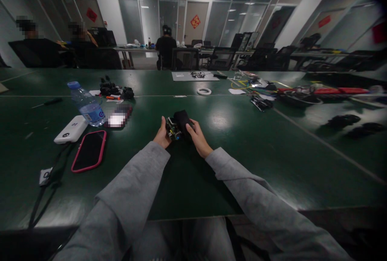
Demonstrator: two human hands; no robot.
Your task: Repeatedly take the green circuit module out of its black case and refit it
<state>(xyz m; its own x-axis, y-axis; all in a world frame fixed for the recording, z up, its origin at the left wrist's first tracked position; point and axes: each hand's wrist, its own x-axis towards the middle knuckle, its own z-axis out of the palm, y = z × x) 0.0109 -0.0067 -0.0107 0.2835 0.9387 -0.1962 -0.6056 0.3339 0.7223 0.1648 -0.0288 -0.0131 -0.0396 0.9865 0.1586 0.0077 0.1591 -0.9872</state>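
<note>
Above the green table, my left hand (162,135) is closed on the left side of a small circuit board (173,128) with yellow and blue parts. My right hand (198,136) grips a black, flat-sided piece (182,120), perhaps a cover, with the thumb lying on its face. The board and the black piece touch or overlap in front of me; I cannot tell whether they are joined. My lower fingers are hidden behind the two things.
To the left are a pink-rimmed phone (89,151), a white power bank (71,129) with a cable and a water bottle (87,104). Farther off lie black parts (111,89), a white tape roll (204,91) and a grey mat (184,76). Wires and tools (261,87) clutter the right. People sit beyond.
</note>
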